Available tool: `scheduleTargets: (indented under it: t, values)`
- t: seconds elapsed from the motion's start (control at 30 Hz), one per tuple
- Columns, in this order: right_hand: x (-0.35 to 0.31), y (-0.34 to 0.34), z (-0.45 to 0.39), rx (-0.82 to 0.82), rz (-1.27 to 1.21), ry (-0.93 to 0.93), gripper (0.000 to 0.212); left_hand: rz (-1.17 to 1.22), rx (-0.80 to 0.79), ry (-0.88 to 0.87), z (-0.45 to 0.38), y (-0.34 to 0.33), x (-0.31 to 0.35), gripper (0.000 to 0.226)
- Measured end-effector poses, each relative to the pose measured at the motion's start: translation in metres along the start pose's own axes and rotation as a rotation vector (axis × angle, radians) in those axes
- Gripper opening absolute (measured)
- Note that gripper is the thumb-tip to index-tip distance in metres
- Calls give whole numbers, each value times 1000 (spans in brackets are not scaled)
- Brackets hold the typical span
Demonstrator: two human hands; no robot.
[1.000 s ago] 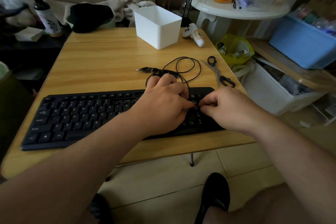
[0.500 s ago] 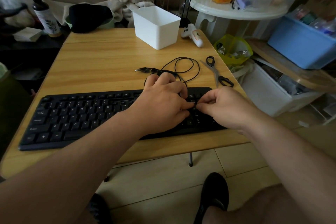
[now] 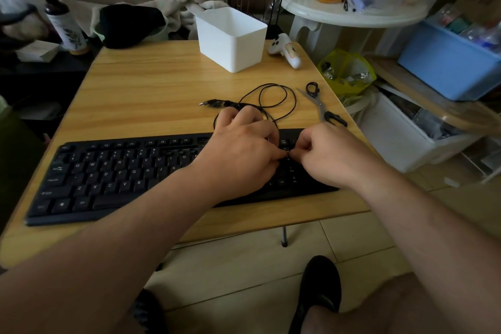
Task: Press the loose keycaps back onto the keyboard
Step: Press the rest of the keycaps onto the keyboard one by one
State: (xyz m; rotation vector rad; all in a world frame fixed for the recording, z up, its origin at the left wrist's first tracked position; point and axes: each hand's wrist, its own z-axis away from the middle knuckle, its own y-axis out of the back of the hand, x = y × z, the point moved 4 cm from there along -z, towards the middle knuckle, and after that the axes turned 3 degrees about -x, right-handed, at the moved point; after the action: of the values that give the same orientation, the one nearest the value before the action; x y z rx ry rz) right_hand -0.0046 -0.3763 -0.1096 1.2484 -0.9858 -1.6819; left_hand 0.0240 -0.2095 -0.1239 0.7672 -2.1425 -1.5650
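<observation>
Black plastic keyboard (image 3: pixel 113 179), white QWERTY legends, on wood-grain table (image 3: pixel 151 89). Left hand (image 3: pixel 238 157) and right hand (image 3: pixel 330 156) curled, fingertips meeting over number pad; grip contents indiscernible.

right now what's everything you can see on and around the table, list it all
keyboard: one, black, near edge of the wooden table
cable: one, black, coiled behind the keyboard
scissors: one pair, black handles, right of the cable
bin: one, white, far side of table
controller: one, white, right of the bin
spray bottle: one, white with dark top, far left
blue tub: one, on shelf at right
left hand: fingers curled over the keyboard's right end
right hand: fingertips in a pinching grip, meeting the left; any keycap is hidden
</observation>
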Motion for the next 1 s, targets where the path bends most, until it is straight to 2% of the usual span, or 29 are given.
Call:
scheduleTargets:
  t: [0.13, 0.27, 0.37, 0.57, 0.73, 1.0]
  values:
    - [1, 3, 9, -12, -9, 120, 7, 82, -23, 29, 1, -1, -1, 40]
    - [8, 3, 9, 56, -22, 209, 23, 173, -81, 79, 1, -3, -1, 38]
    - [7, 2, 7, 57, 40, 327, 31, 129, -35, 42, 2, -2, 1, 38]
    - [2, 3, 2, 142, 179, 487, 21, 185, -93, 28, 4, -3, 3, 37]
    - [9, -2, 0, 135, 95, 462, 22, 261, -151, 68, 6, -3, 2, 33]
    - [14, -3, 3, 137, 52, 370, 23, 232, -128, 19, 6, -4, 3, 35]
